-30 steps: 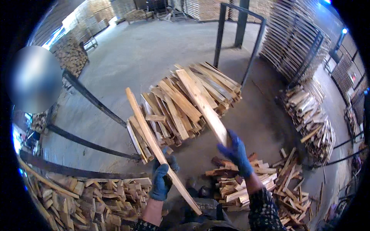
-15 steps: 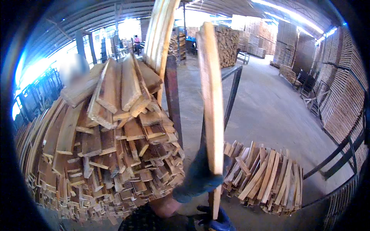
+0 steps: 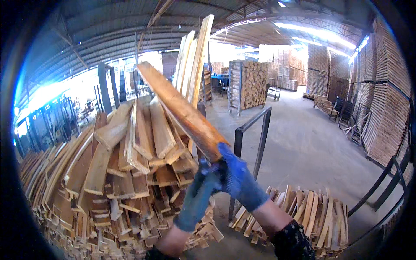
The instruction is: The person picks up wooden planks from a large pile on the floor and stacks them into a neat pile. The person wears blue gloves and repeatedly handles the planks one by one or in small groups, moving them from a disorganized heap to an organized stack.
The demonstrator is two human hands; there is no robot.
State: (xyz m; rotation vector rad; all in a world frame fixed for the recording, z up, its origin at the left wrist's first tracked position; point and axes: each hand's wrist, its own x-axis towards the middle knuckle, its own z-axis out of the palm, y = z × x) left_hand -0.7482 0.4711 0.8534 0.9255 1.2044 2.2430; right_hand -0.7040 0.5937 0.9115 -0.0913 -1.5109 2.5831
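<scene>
A long wooden board (image 3: pixel 182 110) slants up and to the left in front of me, its broad orange-brown face showing. My right hand (image 3: pixel 240 177), in a blue and grey glove, grips its lower end from the right. My left hand (image 3: pixel 200 195), also gloved, is closed around the same end from below, its fingers partly hidden. Behind and below the board, on the left, lies a large heap of wooden boards (image 3: pixel 97 173). Several pale planks (image 3: pixel 197 65) stand upright behind the held board.
A lower pile of wood strips (image 3: pixel 318 216) lies to the right of my forearms. A black metal frame (image 3: pixel 260 143) stands just beyond my hands. Farther off are a rack of stacked wood pieces (image 3: pixel 253 84) and tall timber stacks (image 3: pixel 385 95) along the right side.
The board has gone from upright, narrow edge showing, to leaning left with its broad face visible. My right hand has risen from the lower edge to the board's lower end.
</scene>
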